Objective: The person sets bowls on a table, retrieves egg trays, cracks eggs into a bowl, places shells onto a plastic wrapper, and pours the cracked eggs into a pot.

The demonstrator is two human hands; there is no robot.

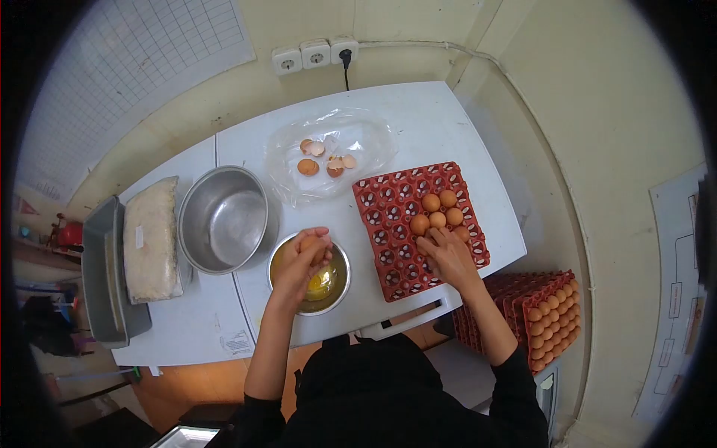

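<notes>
My left hand (296, 270) is above a small metal bowl (345, 287), its fingers closed around a brown egg (317, 245) that is partly hidden. Raw egg with yellow yolk (321, 285) lies in the bowl below. On the right, my right hand (450, 259) reaches over a red egg tray (390, 256), its fingers curled down on an egg mostly covered by them. Several brown eggs (437, 219) sit in the tray's cups around those fingertips, while many other cups hold none.
Behind the bowl, a clear plastic bag (373, 142) bears cracked eggshells (308, 167). A large metal pot (224, 224) stands left, beside a bag of pale contents (153, 243) and a grey bin (112, 276). Stacked egg trays (534, 317) stand low at right. Wall sockets (315, 54) are behind.
</notes>
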